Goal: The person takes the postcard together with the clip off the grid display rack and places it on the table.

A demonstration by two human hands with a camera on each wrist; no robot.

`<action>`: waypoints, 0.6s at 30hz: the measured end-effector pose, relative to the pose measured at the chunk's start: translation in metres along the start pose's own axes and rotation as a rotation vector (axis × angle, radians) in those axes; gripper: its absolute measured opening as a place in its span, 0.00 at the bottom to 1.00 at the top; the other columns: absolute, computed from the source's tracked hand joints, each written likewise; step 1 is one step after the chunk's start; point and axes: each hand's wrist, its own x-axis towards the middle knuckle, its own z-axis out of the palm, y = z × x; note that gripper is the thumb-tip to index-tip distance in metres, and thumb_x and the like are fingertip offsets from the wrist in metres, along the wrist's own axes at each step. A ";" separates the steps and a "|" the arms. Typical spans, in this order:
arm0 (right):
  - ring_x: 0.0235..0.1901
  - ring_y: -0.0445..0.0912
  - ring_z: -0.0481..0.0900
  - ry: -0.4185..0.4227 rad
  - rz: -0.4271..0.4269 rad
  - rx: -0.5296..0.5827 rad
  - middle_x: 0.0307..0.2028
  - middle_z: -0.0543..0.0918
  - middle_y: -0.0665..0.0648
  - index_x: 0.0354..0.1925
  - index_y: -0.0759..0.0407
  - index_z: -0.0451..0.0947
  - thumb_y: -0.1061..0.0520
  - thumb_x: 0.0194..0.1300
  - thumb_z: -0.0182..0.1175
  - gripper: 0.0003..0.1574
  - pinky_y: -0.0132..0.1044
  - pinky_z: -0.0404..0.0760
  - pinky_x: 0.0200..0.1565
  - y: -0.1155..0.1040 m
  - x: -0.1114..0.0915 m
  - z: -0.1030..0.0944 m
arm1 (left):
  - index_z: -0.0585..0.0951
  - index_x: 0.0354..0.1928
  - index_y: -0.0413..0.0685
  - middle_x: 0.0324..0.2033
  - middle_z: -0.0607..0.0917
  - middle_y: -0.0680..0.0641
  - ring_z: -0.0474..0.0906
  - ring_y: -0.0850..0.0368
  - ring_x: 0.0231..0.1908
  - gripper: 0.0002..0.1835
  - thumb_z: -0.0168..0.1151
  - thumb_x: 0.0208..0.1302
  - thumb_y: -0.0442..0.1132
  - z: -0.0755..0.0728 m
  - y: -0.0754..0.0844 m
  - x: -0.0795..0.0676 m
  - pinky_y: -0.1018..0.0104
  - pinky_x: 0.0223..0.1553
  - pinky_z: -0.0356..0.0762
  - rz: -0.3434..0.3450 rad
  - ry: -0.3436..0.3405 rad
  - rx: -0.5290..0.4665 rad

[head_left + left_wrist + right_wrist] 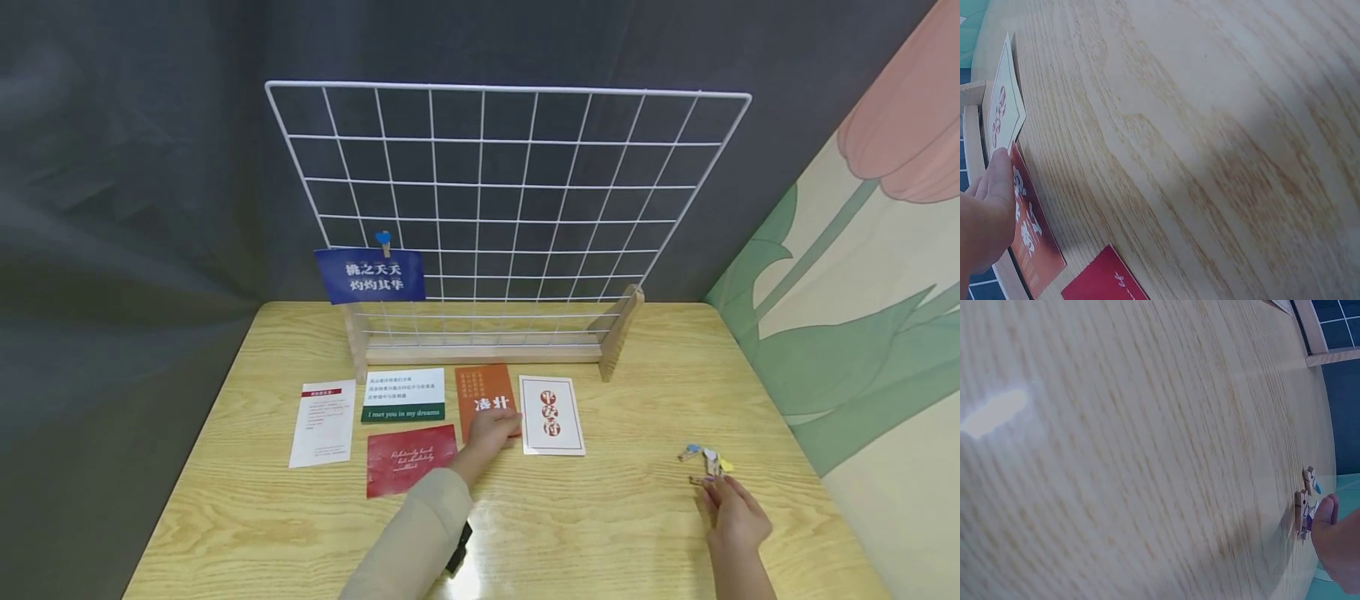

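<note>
My left hand [491,433] is at the lower right part of an orange card [480,385] with white characters, its fingers and thumb gripping the card near the right edge. In the left wrist view the thumb lies along that card [1038,250], partly covering it. A white card with red round characters [552,417] lies just to the right. Over at the right of the table, my right hand [737,512] pinches a small wooden clothespin [699,481]. Several more clothespins with blue, white and yellow hearts [711,458] lie by its fingertips.
A white wire grid [480,183] stands on a wooden base [480,353] at the back. A blue card [371,275] hangs there from a blue-heart clothespin [384,242]. A red card [411,460], green-and-white card [403,393] and white card [322,423] lie leftward.
</note>
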 end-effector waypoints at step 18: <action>0.28 0.43 0.79 -0.045 -0.013 -0.001 0.30 0.79 0.53 0.35 0.56 0.77 0.64 0.37 0.71 0.22 0.29 0.77 0.35 0.000 0.015 0.007 | 0.76 0.41 0.30 0.34 0.80 0.37 0.78 0.46 0.34 0.14 0.58 0.56 0.35 -0.025 0.006 0.003 0.57 0.33 0.78 -0.021 0.018 -0.070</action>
